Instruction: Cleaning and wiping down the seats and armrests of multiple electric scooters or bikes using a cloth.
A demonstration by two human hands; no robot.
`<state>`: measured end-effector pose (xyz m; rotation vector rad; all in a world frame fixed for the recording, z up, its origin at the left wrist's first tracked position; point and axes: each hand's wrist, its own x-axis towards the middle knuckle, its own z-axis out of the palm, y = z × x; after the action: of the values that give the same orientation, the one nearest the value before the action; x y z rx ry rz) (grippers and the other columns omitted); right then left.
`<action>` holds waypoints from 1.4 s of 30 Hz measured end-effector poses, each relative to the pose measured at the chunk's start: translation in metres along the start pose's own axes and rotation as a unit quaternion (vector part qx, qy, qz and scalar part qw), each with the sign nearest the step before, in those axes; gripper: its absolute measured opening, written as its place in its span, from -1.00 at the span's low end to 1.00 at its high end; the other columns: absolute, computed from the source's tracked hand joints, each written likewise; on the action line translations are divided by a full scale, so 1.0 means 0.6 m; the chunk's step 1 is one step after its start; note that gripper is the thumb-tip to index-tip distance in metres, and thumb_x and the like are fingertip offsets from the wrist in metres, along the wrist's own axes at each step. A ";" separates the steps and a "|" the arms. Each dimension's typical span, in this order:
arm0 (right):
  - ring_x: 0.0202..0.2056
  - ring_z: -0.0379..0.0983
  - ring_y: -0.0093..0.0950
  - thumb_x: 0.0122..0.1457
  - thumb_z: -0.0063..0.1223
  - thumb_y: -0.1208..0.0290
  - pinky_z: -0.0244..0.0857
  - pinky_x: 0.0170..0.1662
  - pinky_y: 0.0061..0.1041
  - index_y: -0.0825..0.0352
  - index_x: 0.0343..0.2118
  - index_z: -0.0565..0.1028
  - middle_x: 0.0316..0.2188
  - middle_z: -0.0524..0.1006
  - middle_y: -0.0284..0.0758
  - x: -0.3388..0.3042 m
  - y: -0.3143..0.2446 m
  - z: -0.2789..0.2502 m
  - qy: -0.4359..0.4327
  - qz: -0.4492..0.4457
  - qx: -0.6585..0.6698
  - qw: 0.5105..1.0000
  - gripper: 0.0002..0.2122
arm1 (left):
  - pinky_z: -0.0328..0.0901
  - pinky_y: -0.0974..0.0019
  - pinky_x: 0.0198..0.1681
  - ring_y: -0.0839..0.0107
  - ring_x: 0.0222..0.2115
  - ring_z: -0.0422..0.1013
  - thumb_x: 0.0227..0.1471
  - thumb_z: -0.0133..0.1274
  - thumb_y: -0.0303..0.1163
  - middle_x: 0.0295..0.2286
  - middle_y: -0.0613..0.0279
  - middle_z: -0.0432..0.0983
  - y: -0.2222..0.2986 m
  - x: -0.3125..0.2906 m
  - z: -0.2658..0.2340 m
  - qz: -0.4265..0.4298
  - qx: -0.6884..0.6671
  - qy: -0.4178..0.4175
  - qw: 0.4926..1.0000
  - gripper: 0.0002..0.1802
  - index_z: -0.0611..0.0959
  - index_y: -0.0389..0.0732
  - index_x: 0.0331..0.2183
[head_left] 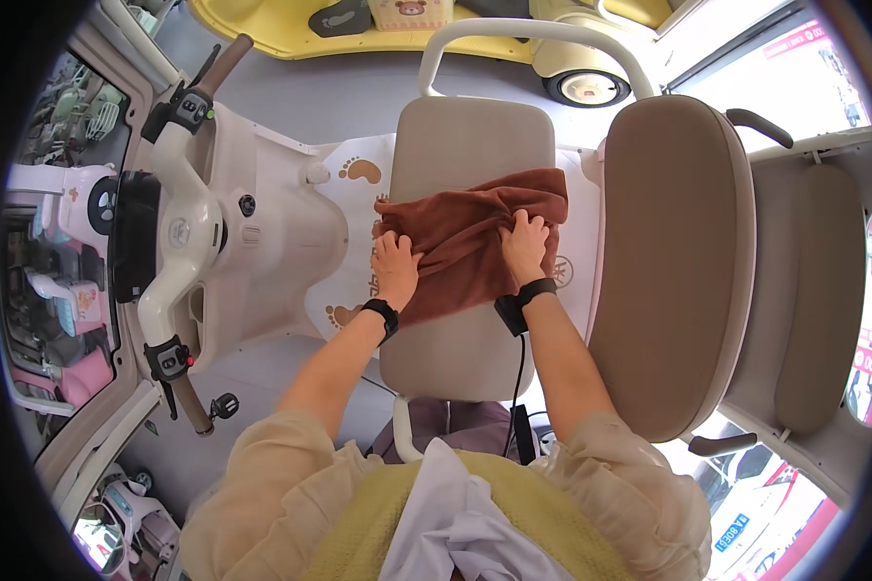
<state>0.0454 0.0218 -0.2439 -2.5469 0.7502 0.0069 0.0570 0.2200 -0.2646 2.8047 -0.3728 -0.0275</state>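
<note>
A rumpled reddish-brown cloth [460,276] lies across the middle of a beige padded seat [475,136]. My left hand [395,269] is at the cloth's left side, its fingers bent into the fabric. Farther right and a little higher, my right hand [526,244] bunches the cloth under curled fingers. Folds run between the two hands, and one corner of the cloth reaches past the seat's right edge. Dark bands circle both wrists, and a black cable hangs from a small box at the right one.
Beige handlebars [179,237] stand at the left. A wide brown seat [673,266] is at the right, with a padded backrest [822,300] beyond. A white rail [538,29] arches behind the small seat. A white footprint-patterned mat [358,198] lies underneath. A yellow vehicle [291,39] stands behind.
</note>
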 end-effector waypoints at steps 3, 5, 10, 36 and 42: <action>-0.30 0.20 -0.14 -0.14 -0.02 0.33 0.24 -0.36 -0.26 0.30 -0.40 0.26 -0.38 0.26 -0.13 -0.017 0.000 0.024 -0.007 -0.032 -0.014 0.999 -0.75 | 0.13 0.12 -0.36 0.15 -0.27 0.13 -0.22 0.00 -0.38 -0.34 0.15 0.18 -0.007 0.026 0.004 -0.034 0.008 0.024 0.999 -0.80 0.35 -0.16 -0.46; -0.35 0.23 -0.15 -0.16 -0.03 0.32 0.25 -0.39 -0.26 0.31 -0.42 0.26 -0.43 0.29 -0.13 -0.041 -0.006 0.031 -0.036 -0.041 -0.012 0.998 -0.75 | 0.12 0.11 -0.37 0.16 -0.30 0.14 -0.19 -0.03 -0.37 -0.36 0.18 0.20 -0.006 0.040 0.009 -0.035 0.001 0.054 0.998 -0.83 0.36 -0.16 -0.46; -0.43 0.29 -0.16 -0.16 -0.04 0.33 0.26 -0.43 -0.29 0.33 -0.46 0.25 -0.50 0.34 -0.12 -0.099 -0.023 0.043 -0.068 -0.090 -0.008 0.994 -0.77 | 0.07 0.13 -0.33 0.18 -0.31 0.14 -0.17 -0.07 -0.35 -0.38 0.22 0.22 0.000 0.024 0.010 0.020 -0.009 0.051 0.998 -0.86 0.38 -0.12 -0.45; -0.47 0.41 -0.34 -0.25 -0.05 0.35 0.28 -0.38 -0.43 0.31 -0.60 0.49 -0.59 0.46 -0.21 -0.271 0.059 -0.023 -0.453 -0.205 -0.156 0.854 -0.84 | 0.08 0.14 -0.31 0.23 -0.32 0.23 -0.26 -0.04 -0.22 -0.45 0.22 0.37 -0.012 -0.185 -0.027 0.428 -0.075 -0.391 0.811 -0.70 0.41 -0.09 -0.37; -0.47 0.40 -0.41 -0.16 -0.08 0.28 0.24 -0.36 -0.46 0.19 -0.63 0.51 -0.59 0.47 -0.31 -0.269 0.040 0.109 -0.434 -0.293 -0.121 0.843 -0.84 | 0.10 0.14 -0.34 0.24 -0.31 0.18 -0.31 -0.02 -0.34 -0.42 0.26 0.32 -0.064 -0.179 -0.053 0.311 -0.021 -0.331 0.891 -0.71 0.41 -0.11 -0.39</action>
<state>-0.0955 0.1161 -0.2905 -2.4844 -0.4062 1.0269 -0.0353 0.2927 -0.2483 2.4128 -1.3787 -0.8387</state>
